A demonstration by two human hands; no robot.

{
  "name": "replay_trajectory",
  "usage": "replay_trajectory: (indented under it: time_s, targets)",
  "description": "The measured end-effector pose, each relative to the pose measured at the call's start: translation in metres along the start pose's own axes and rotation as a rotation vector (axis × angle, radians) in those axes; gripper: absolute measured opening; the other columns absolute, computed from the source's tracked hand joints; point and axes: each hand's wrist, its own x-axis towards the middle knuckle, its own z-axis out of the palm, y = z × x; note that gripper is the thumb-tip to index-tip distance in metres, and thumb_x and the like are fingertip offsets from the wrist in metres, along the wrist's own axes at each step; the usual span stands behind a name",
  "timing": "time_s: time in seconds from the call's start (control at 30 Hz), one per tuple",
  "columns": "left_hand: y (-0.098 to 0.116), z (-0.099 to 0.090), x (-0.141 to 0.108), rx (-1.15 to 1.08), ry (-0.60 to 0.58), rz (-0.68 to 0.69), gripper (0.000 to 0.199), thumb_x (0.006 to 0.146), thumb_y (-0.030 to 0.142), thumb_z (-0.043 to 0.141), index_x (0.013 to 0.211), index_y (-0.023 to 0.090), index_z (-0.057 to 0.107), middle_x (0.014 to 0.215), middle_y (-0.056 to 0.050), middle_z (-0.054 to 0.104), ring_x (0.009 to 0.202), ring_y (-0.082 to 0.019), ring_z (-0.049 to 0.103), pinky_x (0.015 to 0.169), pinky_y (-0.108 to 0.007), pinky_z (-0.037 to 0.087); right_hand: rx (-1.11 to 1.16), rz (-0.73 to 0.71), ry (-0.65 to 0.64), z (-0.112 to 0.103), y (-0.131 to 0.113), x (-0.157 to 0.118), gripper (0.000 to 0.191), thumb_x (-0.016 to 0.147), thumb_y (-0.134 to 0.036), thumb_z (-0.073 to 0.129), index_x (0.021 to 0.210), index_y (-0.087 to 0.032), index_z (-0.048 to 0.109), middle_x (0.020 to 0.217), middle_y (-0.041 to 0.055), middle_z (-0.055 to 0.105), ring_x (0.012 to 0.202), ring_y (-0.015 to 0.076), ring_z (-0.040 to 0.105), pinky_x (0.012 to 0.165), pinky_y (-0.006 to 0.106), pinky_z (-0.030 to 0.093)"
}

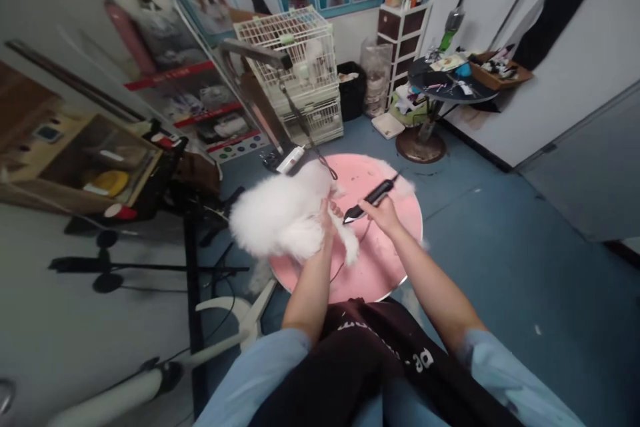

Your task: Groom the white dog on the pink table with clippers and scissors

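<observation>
The fluffy white dog (280,210) is on the round pink desk (367,285), mostly over its left side. The person's left hand (330,217) holds one of the dog's legs (351,248), fingers curled about its upper part. The right hand (384,211) grips a black clipper (376,193), its tip pointing at that leg; whether it touches the fur is hard to tell. Near the dog hangs a dark looped strap (301,121).
</observation>
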Motion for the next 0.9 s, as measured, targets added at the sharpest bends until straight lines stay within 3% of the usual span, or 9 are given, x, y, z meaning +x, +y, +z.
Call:
replay_trajectory:
  time_s: [0.13,0.27,0.33,0.47,0.57,0.67,0.8,0.9]
  targets:
    - [0.004,0.003,-0.007,-0.014,0.121,-0.034,0.043,0.096,0.043,0.046,0.062,0.018,0.037,0.045,0.008,0.032,0.034,-0.004,0.031,0.038,-0.016,0.025,-0.205,-0.028,-0.208,0.026,-0.014,0.004,0.024,0.059,-0.024,0.074,0.076,-0.018,0.057,0.067,-0.0037,0.061,0.060,0.0114,0.057,0.051,0.020,0.045]
    - [0.031,0.001,-0.012,-0.080,0.065,-0.039,0.044,0.099,0.042,0.038,0.062,0.017,0.040,0.046,0.007,0.034,0.034,-0.004,0.033,0.037,-0.016,0.026,-0.162,0.116,-0.345,0.017,-0.001,-0.007,0.025,0.059,-0.022,0.073,0.074,-0.019,0.054,0.060,-0.0048,0.059,0.050,0.0105,0.054,0.041,0.019,0.039]
    - [0.046,-0.003,-0.015,-0.128,0.019,-0.033,0.042,0.098,0.041,0.041,0.064,0.017,0.043,0.047,0.007,0.035,0.034,-0.003,0.033,0.036,-0.015,0.026,0.019,0.228,-0.298,0.014,0.010,-0.005,0.026,0.061,-0.027,0.073,0.071,-0.020,0.049,0.051,-0.0058,0.055,0.039,0.0087,0.046,0.034,0.018,0.034]
    - [0.063,-0.010,-0.022,-0.155,-0.017,-0.046,0.041,0.100,0.038,0.038,0.067,0.016,0.049,0.050,0.006,0.037,0.036,-0.003,0.034,0.037,-0.014,0.028,0.377,0.294,0.030,0.035,0.024,0.018,0.028,0.069,-0.034,0.068,0.067,-0.022,0.043,0.040,-0.0099,0.043,0.032,0.0044,0.032,0.032,0.016,0.030]
    - [0.068,-0.011,-0.025,-0.151,-0.027,-0.025,0.044,0.101,0.037,0.032,0.068,0.015,0.051,0.050,0.006,0.036,0.036,-0.003,0.034,0.038,-0.013,0.029,0.392,0.346,-0.044,0.062,0.028,0.027,0.028,0.066,-0.031,0.072,0.069,-0.021,0.046,0.040,-0.0096,0.045,0.031,0.0042,0.031,0.030,0.016,0.028]
    - [0.073,-0.014,-0.027,-0.167,-0.046,-0.020,0.046,0.101,0.038,0.030,0.068,0.016,0.051,0.050,0.005,0.037,0.037,-0.003,0.034,0.038,-0.013,0.029,0.408,0.392,-0.125,0.078,0.032,0.014,0.029,0.065,-0.034,0.073,0.071,-0.020,0.048,0.044,-0.0078,0.052,0.030,0.0036,0.031,0.029,0.015,0.027]
    - [0.078,-0.021,-0.030,-0.202,-0.029,-0.017,0.048,0.101,0.041,0.028,0.069,0.015,0.052,0.051,0.005,0.040,0.036,-0.003,0.034,0.036,-0.013,0.028,0.438,0.421,-0.257,0.078,0.040,-0.010,0.029,0.065,-0.037,0.072,0.070,-0.019,0.050,0.052,-0.0036,0.060,0.030,0.0023,0.029,0.029,0.016,0.028]
    - [0.081,-0.027,-0.035,-0.213,-0.032,-0.014,0.049,0.101,0.042,0.027,0.069,0.016,0.053,0.052,0.004,0.042,0.037,-0.003,0.033,0.037,-0.014,0.028,0.477,0.473,-0.328,0.077,0.043,-0.012,0.028,0.065,-0.038,0.071,0.069,-0.018,0.052,0.054,-0.0012,0.062,0.030,0.0017,0.026,0.029,0.016,0.027]
